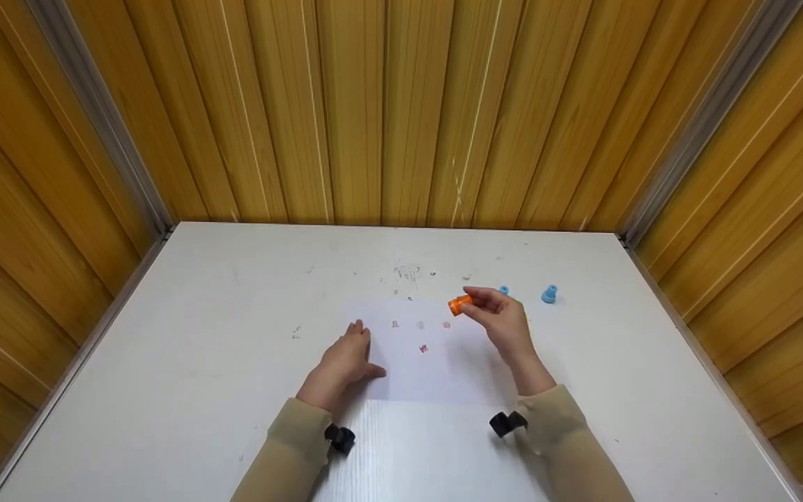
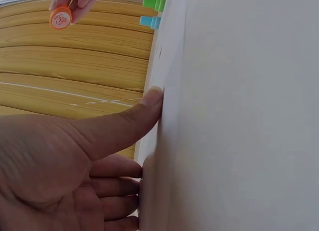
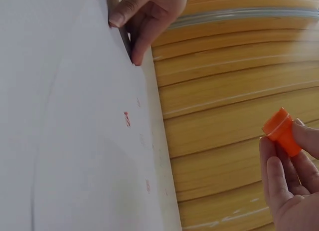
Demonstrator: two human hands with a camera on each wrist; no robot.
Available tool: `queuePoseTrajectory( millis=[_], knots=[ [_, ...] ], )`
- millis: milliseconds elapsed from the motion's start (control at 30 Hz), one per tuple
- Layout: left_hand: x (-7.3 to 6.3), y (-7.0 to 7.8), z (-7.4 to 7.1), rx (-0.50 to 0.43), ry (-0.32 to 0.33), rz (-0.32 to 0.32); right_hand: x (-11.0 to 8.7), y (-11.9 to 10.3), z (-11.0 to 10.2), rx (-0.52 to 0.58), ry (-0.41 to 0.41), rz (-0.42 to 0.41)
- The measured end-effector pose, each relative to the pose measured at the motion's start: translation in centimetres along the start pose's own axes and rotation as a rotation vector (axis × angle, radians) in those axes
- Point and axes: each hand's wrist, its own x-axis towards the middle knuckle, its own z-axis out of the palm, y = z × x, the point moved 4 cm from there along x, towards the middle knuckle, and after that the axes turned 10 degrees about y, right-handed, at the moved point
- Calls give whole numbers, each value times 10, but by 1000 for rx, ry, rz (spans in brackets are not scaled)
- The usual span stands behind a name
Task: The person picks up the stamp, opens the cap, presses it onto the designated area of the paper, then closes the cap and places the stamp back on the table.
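A white sheet of paper (image 1: 408,382) lies on the table, bearing a row of small faint prints and a red print (image 1: 423,348) below them. My left hand (image 1: 343,359) rests at the sheet's left side, fingers fairly straight, thumb and fingertips pressing down. Above the sheet's upper right, my right hand (image 1: 506,324) pinches an orange toy stamp (image 1: 459,305) between thumb and fingers. In the left wrist view the round face of this stamp (image 2: 60,19) shows a reddish design. The right wrist view has its wide end tilted up, clear of the paper (image 3: 75,136).
Beyond my right hand stand a blue stamp (image 1: 549,294) and another blue one (image 1: 504,288), partly hidden by the hand. A green stamp (image 2: 153,4) shows between blue ones in the left wrist view. Dark smudges (image 1: 407,272) mark the white tabletop; wood-patterned panels (image 1: 346,111) enclose it.
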Motion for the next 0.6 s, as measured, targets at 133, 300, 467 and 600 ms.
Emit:
queuePoseTrajectory(
  millis=[133, 300, 467, 600],
  knots=[
    [0, 0, 0, -14, 2, 1, 16, -6, -27, -73, 95, -14],
    [-1, 1, 0, -13, -8, 4, 45, 0, -67, -244, 216, -37],
    [-1, 0, 0, -14, -12, 9, 71, 15, -92, -431, 246, -21],
    [-1, 0, 1, -23, -11, 9, 83, 27, -98, -573, 162, 3]
  ],
)
